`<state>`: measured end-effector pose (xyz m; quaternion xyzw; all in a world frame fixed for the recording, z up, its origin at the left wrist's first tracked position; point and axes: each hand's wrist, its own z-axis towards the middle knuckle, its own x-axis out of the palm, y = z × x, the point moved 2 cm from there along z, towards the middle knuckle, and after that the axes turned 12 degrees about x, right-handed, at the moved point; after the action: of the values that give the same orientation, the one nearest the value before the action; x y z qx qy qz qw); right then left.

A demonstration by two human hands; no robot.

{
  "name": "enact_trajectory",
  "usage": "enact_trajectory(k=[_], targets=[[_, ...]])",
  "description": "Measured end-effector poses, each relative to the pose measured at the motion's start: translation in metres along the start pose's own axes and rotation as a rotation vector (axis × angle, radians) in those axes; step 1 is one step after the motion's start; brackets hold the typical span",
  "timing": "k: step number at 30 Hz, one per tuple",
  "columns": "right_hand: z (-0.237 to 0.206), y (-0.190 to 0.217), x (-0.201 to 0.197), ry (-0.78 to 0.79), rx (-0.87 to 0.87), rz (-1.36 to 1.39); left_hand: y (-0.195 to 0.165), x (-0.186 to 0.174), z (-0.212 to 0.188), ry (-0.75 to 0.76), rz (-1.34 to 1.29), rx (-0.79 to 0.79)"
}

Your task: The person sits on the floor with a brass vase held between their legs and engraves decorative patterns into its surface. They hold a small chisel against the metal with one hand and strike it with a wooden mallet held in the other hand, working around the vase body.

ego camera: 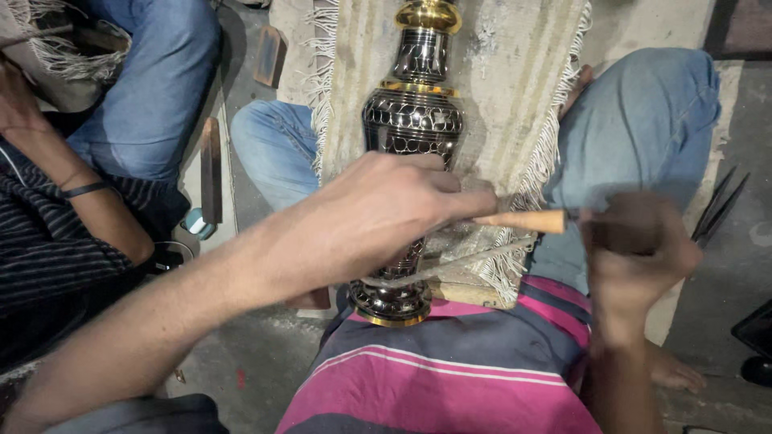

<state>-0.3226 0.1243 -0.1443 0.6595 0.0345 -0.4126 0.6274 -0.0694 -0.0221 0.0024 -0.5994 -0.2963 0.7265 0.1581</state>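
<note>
Setting: bare concrete floor [241, 354], a workshop spot where people sit low; a fringed cloth-covered board [515, 72] slopes across the wearer's lap.
Far left: a co-worker's arm [48, 145] with a dark wristband, striped sleeve and blue jeans beside it; what that person is handling is out of view.
Floor, left of centre: a dark flat metal file [211, 169] lies beside the co-worker's knee.
Left hand [378, 217]: curled over the vase, fingers pressed together and pinching the wooden-handled chisel [515, 221] at its near end.
Vase [412, 120]: engraved brass, dark-coated with a gold neck and foot, lying lengthwise on the board, base toward the wearer's striped pink garment [450, 370].
Vase contents: mouth faces away, so its inside cannot be seen.
Right hand [635, 249]: blurred, closed around a dark tool, seemingly a hammer, just beside the chisel's butt.
Far right: thin dark metal tools [716, 209] on the floor.
Risk: a glancing blow could skid the chisel and scar the pattern or strike the left fingers; the round vase may roll on the cloth.
</note>
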Motion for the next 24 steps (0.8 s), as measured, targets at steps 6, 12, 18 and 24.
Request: enact_trajectory(k=[6, 12, 18, 24], targets=[[-0.027, -0.009, 0.016, -0.149, 0.060, 0.244, 0.010, 0.011, 0.015, 0.304, 0.027, -0.013], [-0.052, -0.031, 0.025, -0.097, 0.131, 0.264, 0.015, -0.001, 0.005, 0.085, -0.131, 0.141], [-0.048, -0.068, 0.025, 0.082, 0.250, 0.671, 0.012, 0.010, -0.027, -0.253, -0.152, -0.137], [-0.011, -0.066, 0.015, 0.313, 0.396, 0.307, -0.002, 0.028, -0.033, -0.308, -0.104, -0.148]])
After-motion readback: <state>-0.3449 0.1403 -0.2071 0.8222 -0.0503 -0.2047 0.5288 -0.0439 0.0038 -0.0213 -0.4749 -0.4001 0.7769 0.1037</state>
